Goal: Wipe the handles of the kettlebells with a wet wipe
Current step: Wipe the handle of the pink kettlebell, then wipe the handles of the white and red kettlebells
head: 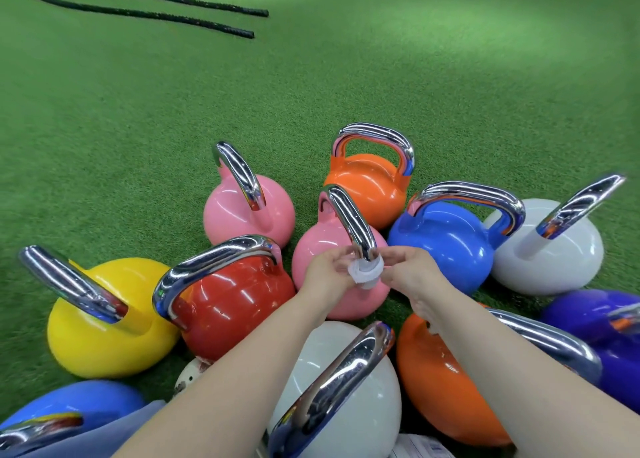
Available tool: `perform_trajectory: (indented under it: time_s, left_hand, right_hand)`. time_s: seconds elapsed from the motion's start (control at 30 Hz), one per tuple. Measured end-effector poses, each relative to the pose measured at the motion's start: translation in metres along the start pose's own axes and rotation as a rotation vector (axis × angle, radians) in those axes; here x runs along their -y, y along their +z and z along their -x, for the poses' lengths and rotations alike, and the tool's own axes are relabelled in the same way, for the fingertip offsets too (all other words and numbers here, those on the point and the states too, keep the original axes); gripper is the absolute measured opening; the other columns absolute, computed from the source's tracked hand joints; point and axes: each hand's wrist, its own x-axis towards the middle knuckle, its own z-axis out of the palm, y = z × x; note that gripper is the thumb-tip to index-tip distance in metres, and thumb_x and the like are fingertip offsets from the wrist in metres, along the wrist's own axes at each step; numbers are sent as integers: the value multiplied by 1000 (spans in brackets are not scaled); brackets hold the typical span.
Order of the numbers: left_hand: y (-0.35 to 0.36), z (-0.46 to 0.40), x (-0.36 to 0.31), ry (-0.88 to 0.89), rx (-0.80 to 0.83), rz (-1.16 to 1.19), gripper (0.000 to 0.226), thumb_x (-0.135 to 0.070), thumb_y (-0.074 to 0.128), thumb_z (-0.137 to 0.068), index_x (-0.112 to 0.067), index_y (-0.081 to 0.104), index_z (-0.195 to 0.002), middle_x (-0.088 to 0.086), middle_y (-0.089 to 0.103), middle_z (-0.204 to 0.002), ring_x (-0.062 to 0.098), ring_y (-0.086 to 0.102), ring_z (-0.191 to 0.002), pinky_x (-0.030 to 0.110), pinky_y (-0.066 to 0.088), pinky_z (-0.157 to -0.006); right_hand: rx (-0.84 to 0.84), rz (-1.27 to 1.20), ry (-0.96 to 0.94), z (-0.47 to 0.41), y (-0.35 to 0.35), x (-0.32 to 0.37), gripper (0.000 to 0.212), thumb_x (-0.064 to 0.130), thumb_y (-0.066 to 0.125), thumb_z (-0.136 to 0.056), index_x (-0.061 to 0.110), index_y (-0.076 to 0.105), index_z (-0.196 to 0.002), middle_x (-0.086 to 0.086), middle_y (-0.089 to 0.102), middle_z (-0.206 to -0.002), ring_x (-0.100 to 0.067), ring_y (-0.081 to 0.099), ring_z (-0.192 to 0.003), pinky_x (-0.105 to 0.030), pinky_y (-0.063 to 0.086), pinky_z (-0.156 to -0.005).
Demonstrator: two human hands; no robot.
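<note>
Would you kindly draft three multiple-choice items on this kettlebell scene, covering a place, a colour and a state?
1. Where is the wet wipe?
A. on the turf
B. round the near end of a pink kettlebell's handle
C. on the yellow kettlebell

2. What colour is the kettlebell right of that pink one?
A. blue
B. black
C. green

3. What are the hands doing?
A. resting open
B. lifting a kettlebell
C. both pinching the wipe

Key: 1 B, the wipe wraps the chrome handle's base; 2 A, its body is blue; 3 C, left hand and right hand grip the wipe's sides.
</note>
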Motion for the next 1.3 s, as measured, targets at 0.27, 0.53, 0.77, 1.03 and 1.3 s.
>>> perform_trajectory:
  time_s: [0.27, 0.53, 0.77, 1.03, 1.3]
  left_hand:
    - [-3, 4, -38, -20, -182, 125, 8, -10, 58, -90, -12, 57, -82, 7, 59, -79, 19, 58, -72, 24, 51, -68]
    - [-17, 30, -67, 180, -209, -150, 14, -22, 60, -89, -10, 57, -84, 6, 48, -76, 14, 44, -72, 29, 37, -71]
    - [-31, 64, -99, 288, -356, -407, 25, -21, 68, -83, -17, 55, -62, -7, 43, -54, 6, 36, -50, 17, 29, -46]
    - [-31, 75, -133, 362, -349, -506, 25, -17, 65, -85, -17, 53, -63, -4, 48, -62, 14, 46, -62, 25, 40, -61]
    - [-16, 32, -121, 324, -284, -390, 20, -12, 53, -92, -11, 47, -73, 3, 44, -64, 5, 50, -39, 34, 54, -57]
  right_hand:
    - [-37, 31, -185, 2, 7, 36, 16, -2, 58, -80, 11, 61, -89, -7, 61, -81, -20, 58, -76, -39, 53, -78]
    - [-9, 51, -289, 27, -11, 53, 18, 8, 57, -82, 16, 50, -67, 2, 46, -63, -14, 42, -61, -33, 43, -68]
    - [20, 145, -413, 50, -23, 70, 27, 6, 60, -82, 18, 47, -62, 0, 45, -61, -19, 42, -63, -34, 39, -67]
    - [-27, 131, -512, 57, -34, 82, 20, 8, 65, -80, 20, 52, -69, 0, 50, -66, -16, 42, -62, -27, 35, -58]
    - [-118, -2, -393, 40, -46, 80, 25, 7, 67, -77, 22, 47, -77, -11, 52, -79, -22, 48, -71, -46, 50, -73]
